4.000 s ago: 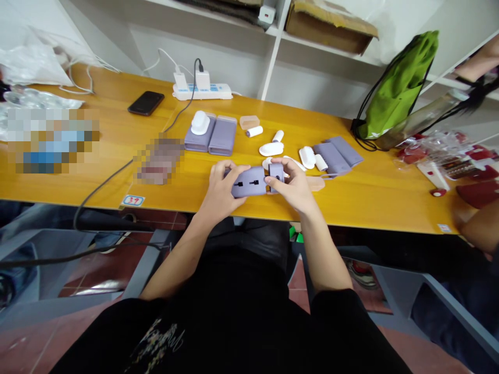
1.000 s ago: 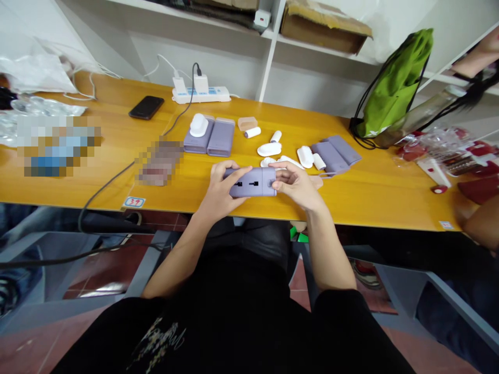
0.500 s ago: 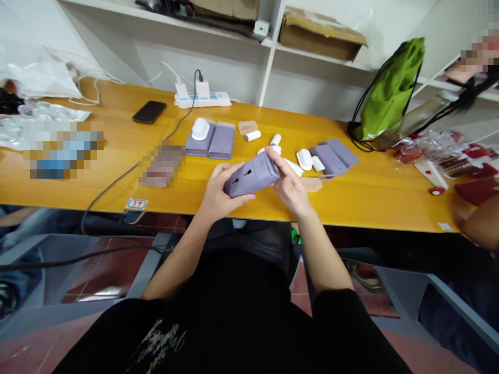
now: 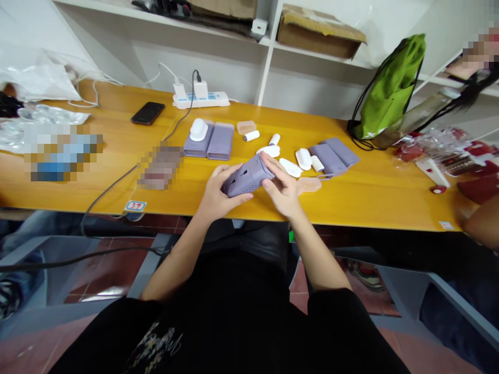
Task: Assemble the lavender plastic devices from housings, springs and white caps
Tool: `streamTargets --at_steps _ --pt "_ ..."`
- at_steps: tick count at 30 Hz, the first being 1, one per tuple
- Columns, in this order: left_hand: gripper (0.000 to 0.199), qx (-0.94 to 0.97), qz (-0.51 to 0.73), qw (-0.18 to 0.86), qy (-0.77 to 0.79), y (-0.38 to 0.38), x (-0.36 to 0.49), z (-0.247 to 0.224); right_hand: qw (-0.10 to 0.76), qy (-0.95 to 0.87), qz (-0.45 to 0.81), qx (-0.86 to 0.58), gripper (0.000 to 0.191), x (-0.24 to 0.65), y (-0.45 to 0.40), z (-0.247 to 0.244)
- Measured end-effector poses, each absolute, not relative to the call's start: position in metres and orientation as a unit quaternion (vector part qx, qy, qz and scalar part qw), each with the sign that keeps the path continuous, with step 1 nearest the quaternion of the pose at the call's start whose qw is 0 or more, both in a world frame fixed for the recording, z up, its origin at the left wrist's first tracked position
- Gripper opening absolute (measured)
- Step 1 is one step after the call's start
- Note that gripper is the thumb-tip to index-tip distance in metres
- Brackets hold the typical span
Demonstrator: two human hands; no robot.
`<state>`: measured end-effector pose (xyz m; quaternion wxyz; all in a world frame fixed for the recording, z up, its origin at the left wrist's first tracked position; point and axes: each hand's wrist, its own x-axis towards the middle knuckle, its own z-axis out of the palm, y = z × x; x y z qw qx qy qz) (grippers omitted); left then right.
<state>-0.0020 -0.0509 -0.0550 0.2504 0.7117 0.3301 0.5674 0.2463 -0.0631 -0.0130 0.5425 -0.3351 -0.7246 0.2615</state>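
A purple box-shaped casing (image 4: 249, 175) with two dark cutouts and small holes on its near side is held tilted above the table's front edge. My left hand (image 4: 217, 192) is closed around its left end, fingers behind and thumb along the near lower side. At the other end, my right hand (image 4: 283, 189) grips the casing between thumb and fingers. White oval parts, one a perforated piece (image 4: 290, 167), lie just beyond my right hand. Beside them is a translucent peach-coloured piece (image 4: 310, 185). Two more purple casings (image 4: 220, 141) stand behind my left hand, a white part (image 4: 198, 129) on one.
More purple pieces (image 4: 331, 158) lie to the right. At the back are a power strip (image 4: 218, 99) and a phone (image 4: 148, 112). A dark cable (image 4: 113, 191) crosses the left side. A green drawstring bag (image 4: 392, 96) and another person's arm (image 4: 483, 223) are at the right.
My right hand has shifted left, and its thumb now presses the casing's near right end. The casing has moved slightly left and tilted a little.
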Motion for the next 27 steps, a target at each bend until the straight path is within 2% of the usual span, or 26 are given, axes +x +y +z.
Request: streamTargets --at_steps 2,4,6,8,9,13,18,23,27 --pt "0.088 0.709 0.565 0.257 0.334 -0.051 -0.002 -0.053 0.54 -0.724 0.267 -0.336 0.064 0.238 -0.061 -0.015" --pt "0.085 0.696 0.56 0.297 0.337 -0.05 -0.001 -0.052 0.513 -0.735 0.288 -0.338 0.079 0.231 -0.058 -0.012" --pt "0.085 0.663 0.556 0.37 0.338 -0.049 0.001 -0.05 0.481 -0.748 0.306 -0.339 0.1 0.232 -0.054 -0.003" --pt "0.092 0.609 0.558 0.456 0.33 -0.048 0.003 -0.047 0.457 -0.758 0.291 -0.364 0.112 0.246 -0.053 0.009" --pt "0.095 0.576 0.564 0.494 0.325 -0.048 0.005 -0.044 0.447 -0.76 0.267 -0.39 0.112 0.259 -0.054 0.015" --pt "0.1 0.434 0.607 0.6 0.288 -0.051 0.011 -0.032 0.37 -0.747 0.171 -0.525 0.091 0.32 -0.068 0.031" --pt "0.107 0.349 0.618 0.66 0.246 -0.053 0.012 -0.029 0.302 -0.725 0.12 -0.608 0.058 0.344 -0.081 0.034" --pt "0.11 0.318 0.641 0.639 0.28 -0.054 0.002 -0.039 0.256 -0.754 0.128 -0.592 0.056 0.322 -0.052 0.045" --pt "0.101 0.292 0.648 0.642 0.287 -0.054 -0.008 -0.045 0.193 -0.718 0.078 -0.664 0.056 0.337 -0.005 0.056"
